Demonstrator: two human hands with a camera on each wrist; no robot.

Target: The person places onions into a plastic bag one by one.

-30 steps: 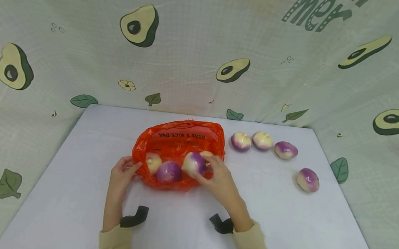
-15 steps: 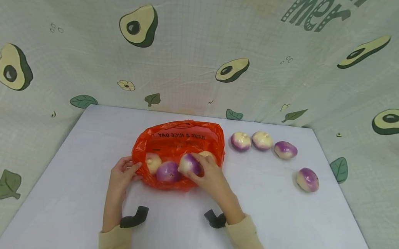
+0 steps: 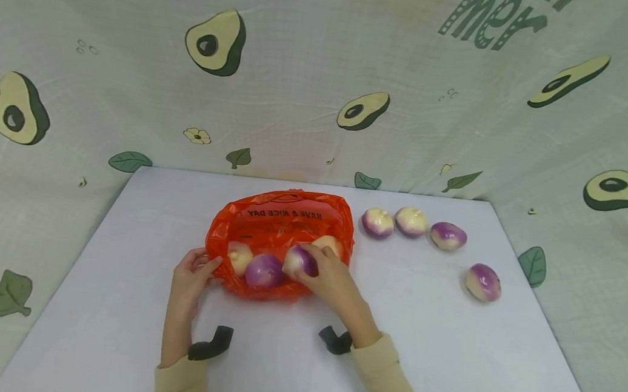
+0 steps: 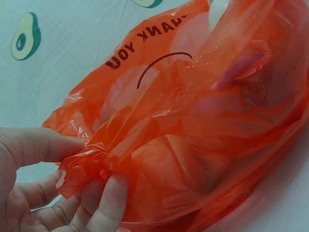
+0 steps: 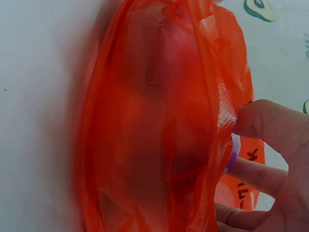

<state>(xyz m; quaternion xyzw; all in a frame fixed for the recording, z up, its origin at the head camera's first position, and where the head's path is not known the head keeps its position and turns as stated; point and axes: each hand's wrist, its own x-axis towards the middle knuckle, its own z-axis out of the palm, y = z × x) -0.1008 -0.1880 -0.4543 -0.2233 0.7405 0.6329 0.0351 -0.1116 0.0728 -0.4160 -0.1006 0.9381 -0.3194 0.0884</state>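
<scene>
Head: right hand (image 3: 332, 280) is slightly further left than a second ago, gripping the held turnip (image 3: 296, 261) within the mouth of the red bag (image 3: 254, 231), just beside the purple turnip (image 3: 264, 271); so it's in the bag but not let go; left hand (image 3: 192, 274) holds the bag's left edge; free table (image 3: 472, 353) lies rightward, up to the row of three turnips (image 3: 411, 221) and lone turnip (image 3: 483, 283). Left wrist: bag plastic pinched, bunched; right wrist: bag wall crowds the hand, held turnip mostly hidden, clearance unclear.
</scene>
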